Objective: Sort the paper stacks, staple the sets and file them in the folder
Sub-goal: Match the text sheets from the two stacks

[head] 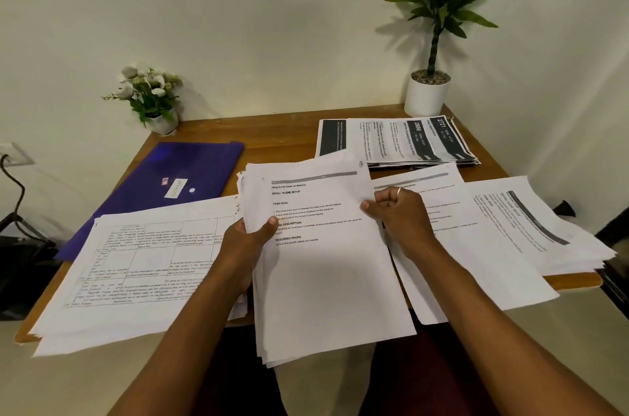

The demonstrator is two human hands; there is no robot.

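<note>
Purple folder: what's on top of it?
A white label sits on the purple folder. The stack of table-printed sheets overlaps its near edge and hides that part. Whatever is inside the folder cannot be seen.

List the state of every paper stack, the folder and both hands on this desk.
Held paper stack: lifted, gripped at both side edges.
Left hand: grips its left edge.
Right hand: pinches its right edge.
Purple folder: closed, lying flat.
Table-printed stack: flat, partly covering the folder.
Dark-banner stack: flat, fanned.
</note>
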